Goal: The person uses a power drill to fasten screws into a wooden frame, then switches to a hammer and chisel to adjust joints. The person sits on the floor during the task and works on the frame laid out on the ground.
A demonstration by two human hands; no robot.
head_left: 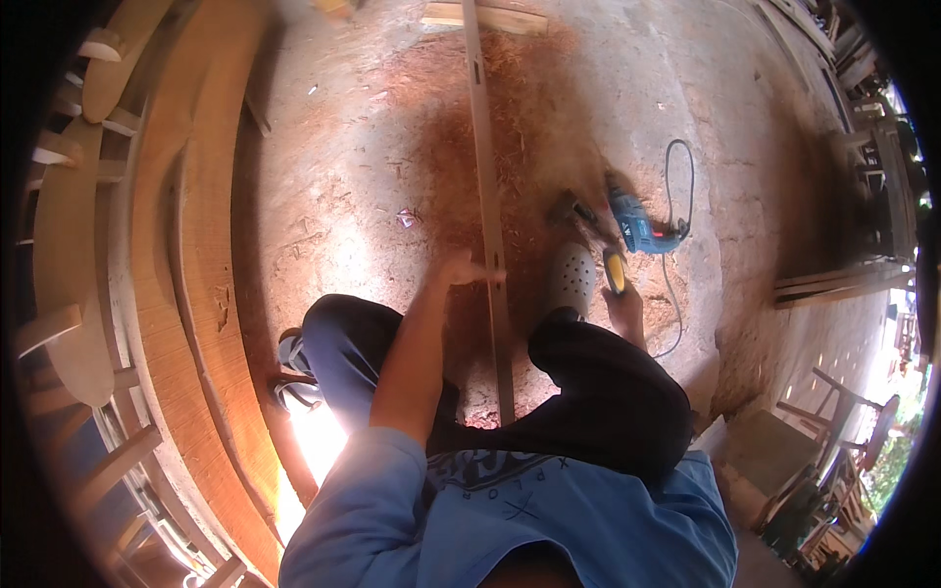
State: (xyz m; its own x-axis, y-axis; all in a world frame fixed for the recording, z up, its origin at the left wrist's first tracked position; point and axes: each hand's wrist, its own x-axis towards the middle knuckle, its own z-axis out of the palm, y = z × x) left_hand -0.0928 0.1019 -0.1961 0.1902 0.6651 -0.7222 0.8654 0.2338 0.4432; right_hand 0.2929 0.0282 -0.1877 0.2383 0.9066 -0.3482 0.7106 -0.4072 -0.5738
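Observation:
A long narrow wooden strip (482,147) with small slots runs away from me between my legs. On its left edge lies my left hand (459,269), slightly blurred, with one digit reaching across the top and the others closed against its side. My right hand (625,312) is closed around the yellow and black handle (615,271) of a hand tool, right of my shoe. The tool's far end is smeared by motion, near a dark blurred piece (564,208). Just beyond that hand lies a blue power drill (635,223) on the floor.
A thick, long plank (211,294) stands at my left, with curved wooden pieces (74,265) beyond it. The drill's cord (676,294) loops across the dusty floor at right. Boards (833,284) and stacked wood line the right side. A short board (485,18) lies far ahead.

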